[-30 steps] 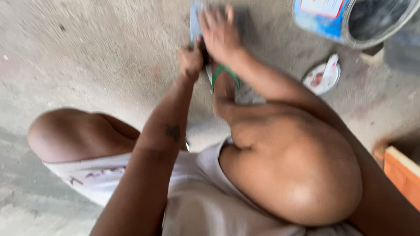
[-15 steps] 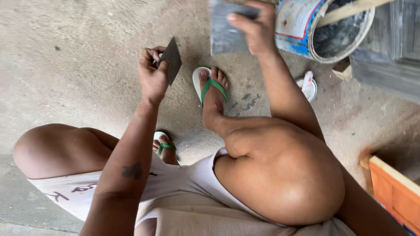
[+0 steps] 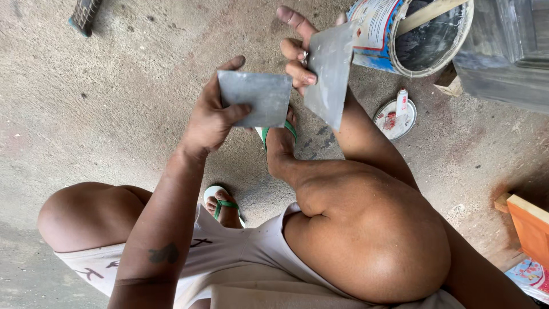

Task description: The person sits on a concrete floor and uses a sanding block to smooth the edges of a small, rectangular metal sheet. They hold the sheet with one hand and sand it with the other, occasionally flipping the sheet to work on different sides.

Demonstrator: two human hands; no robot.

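While the person squats over the concrete floor (image 3: 103,114), knees wide and feet in green-strapped sandals (image 3: 226,206), the largest thing nearby is the paint can (image 3: 412,34) at the top right of the floor, its inside dark with a wooden stick leaning in it. Beside it stands a grey metal box (image 3: 503,57), only partly in view. An orange board edge (image 3: 529,226) shows at the right edge of the floor, and a round lid (image 3: 394,117) with a small tube on it lies just below the can.

The right hand (image 3: 300,48) holds a grey metal sheet (image 3: 329,71) up near the can — fingers closed on its left edge, the sheet hanging tilted, corner down. The left hand (image 3: 211,117) holds a smaller square plate (image 3: 254,97), thumb over its lower face and fingers curled behind, clamped on its left side. The two pieces are close but apart, both above the floor.

Both look thin, stiff and light, judging by how flat they stay when held by one edge. Their edges and corners are likely sharp and the faces smooth, perhaps slippery — a pinch on the flat, away from the corners, seems the safest hold.

A dark ridged tool (image 3: 86,14) lies at the floor's top left.
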